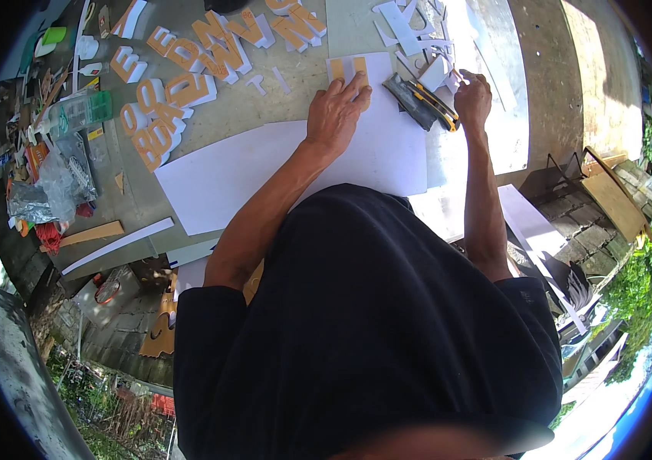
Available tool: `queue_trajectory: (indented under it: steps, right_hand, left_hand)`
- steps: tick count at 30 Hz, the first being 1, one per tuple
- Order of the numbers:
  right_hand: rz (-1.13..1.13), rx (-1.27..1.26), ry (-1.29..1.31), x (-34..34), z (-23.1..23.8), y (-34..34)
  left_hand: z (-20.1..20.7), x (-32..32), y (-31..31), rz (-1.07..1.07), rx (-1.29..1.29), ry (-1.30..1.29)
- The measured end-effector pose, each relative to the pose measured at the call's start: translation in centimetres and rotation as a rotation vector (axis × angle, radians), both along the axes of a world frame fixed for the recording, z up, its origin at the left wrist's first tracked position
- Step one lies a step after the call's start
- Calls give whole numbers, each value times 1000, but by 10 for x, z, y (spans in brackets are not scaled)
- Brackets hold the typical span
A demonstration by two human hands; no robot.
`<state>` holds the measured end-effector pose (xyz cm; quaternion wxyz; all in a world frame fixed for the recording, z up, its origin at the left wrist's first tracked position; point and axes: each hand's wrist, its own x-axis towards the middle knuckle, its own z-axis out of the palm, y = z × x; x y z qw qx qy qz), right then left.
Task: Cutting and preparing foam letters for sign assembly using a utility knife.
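My left hand [333,115] lies on the white sheet [226,184], fingers stretched over a tan letter-like piece [360,67] with two upright bars. Its fingertips touch the right bar, and the hand partly hides the lower end. My right hand [473,100] is closed at the right, beside a heap of white offcuts [437,73]. A small thing seems to show at its fingertips, too small to name. Between the hands, a yellow-and-black utility knife [437,106] lies against a dark, flat, block-like piece [410,102].
Several tan-faced block letters with white sides [222,50] stand at the table's far left. A green translucent bottle [88,110], plastic bags [61,176] and tools crowd the left edge. A long white strip [119,245] and a wood strip [92,234] lie at the near left.
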<state>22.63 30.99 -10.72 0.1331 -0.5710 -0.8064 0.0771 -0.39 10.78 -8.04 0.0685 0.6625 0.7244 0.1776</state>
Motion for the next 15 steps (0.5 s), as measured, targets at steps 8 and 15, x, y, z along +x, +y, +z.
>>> queue_trajectory:
  steps: [8,15]
  right_hand:
    - [262,-105,9,16,-20,42]
    - [107,-77,-113,8,10,50]
  left_hand:
    - [2,7,2,-26,-63,83]
    - [-1,6,1,-5,-62,156]
